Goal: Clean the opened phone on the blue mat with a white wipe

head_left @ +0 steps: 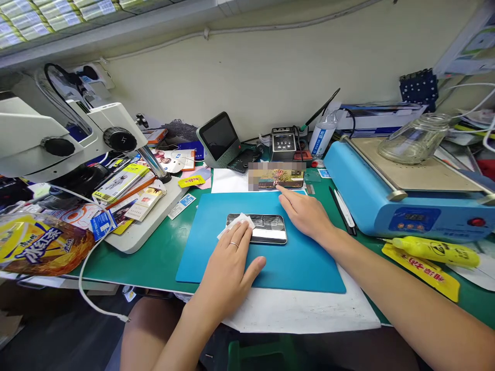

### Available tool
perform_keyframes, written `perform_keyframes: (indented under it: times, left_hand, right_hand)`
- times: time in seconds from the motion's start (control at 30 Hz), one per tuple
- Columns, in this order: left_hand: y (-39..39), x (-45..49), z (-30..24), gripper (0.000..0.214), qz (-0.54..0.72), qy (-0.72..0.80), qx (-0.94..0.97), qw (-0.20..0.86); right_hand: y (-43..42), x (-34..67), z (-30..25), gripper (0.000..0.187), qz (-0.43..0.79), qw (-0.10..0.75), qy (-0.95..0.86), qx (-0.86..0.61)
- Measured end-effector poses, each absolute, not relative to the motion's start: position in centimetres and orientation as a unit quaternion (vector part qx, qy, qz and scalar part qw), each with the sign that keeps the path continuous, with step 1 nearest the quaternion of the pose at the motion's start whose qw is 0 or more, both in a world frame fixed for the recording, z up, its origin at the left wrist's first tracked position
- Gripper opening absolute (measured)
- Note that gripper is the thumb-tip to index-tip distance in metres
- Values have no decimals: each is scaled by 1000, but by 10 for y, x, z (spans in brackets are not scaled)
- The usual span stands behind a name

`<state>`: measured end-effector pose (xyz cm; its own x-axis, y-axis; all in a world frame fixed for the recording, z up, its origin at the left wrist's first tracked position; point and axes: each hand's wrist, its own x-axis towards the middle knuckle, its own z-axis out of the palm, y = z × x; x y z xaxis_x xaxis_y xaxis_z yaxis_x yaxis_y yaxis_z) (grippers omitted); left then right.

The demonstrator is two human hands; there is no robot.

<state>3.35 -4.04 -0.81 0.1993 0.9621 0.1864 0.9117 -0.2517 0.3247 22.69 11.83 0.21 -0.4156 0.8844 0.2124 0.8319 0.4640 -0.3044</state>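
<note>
A smartphone [274,229] with a glossy, reflective face lies flat on the blue mat [216,268]. My left hand [228,268], with a ring on one finger, rests over the phone's left end. Its fingers are stretched out flat on a white wipe [247,219], pressing it against the glass; the thumb stands apart. Behind the mat is a second phone [292,178] with a colourful lit picture, partly blurred out. My right hand [305,208] reaches to its lower edge, index finger extended at the screen; the other fingers are partly hidden.
A microscope [96,134] stands at the left beside a drink bottle [42,245]. On the right are a blue heating plate [386,201] bearing a glass jar [415,136], tweezers [344,208] and a yellow tube [436,251]. A smart display [220,139] and a soldering station [283,144] line the wall.
</note>
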Motion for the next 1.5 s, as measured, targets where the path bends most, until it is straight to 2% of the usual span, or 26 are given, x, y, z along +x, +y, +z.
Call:
perform_keyframes:
  times: [0.4,0.9,1.07,1.23,1.37,1.5]
  left_hand:
    - [-42,32,-8,59,176,609,770,75]
    - [-34,48,-1,65,157,599,780,84]
    - [-27,79,5,70,152,548,816,105]
    - [-32,63,2,71,132,593,791,77]
    - [-23,46,3,73,120,645,752,72]
    - [-6,62,8,82,124,642,748,113]
  right_hand:
    - [116,240,1,48,14,173,-812,-557]
    - [116,235,6,49,46,146,-806,-571]
    - [115,235,3,42,68,172,-860,-476]
    - [107,235,1,38,119,202,-905,-355]
    - [106,233,3,36,130,205,-912,-331]
    - [109,235,5,35,151,223,-900,-343]
